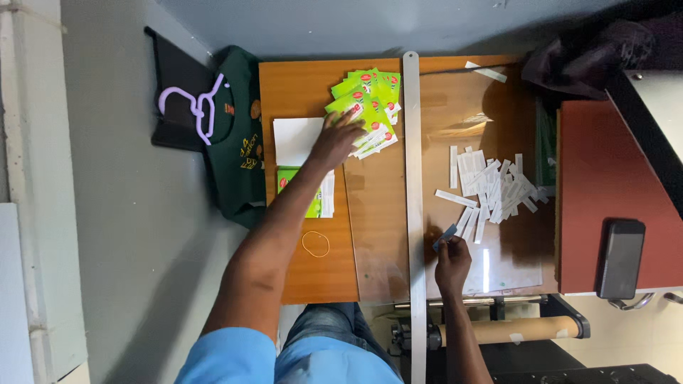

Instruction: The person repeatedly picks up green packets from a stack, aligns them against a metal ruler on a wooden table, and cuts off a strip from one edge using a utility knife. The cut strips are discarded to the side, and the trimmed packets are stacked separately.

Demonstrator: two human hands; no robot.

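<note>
The left hand (334,140) lies flat, fingers spread, on thin green packets (366,107) — light, bendy, likely slippery — while the right hand (451,262) pinches a small blue strip (445,236).

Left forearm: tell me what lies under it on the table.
Under the left forearm lies a stack of green packets with white edges showing beside the arm. Its middle is covered, so how many there are cannot be told.
</note>
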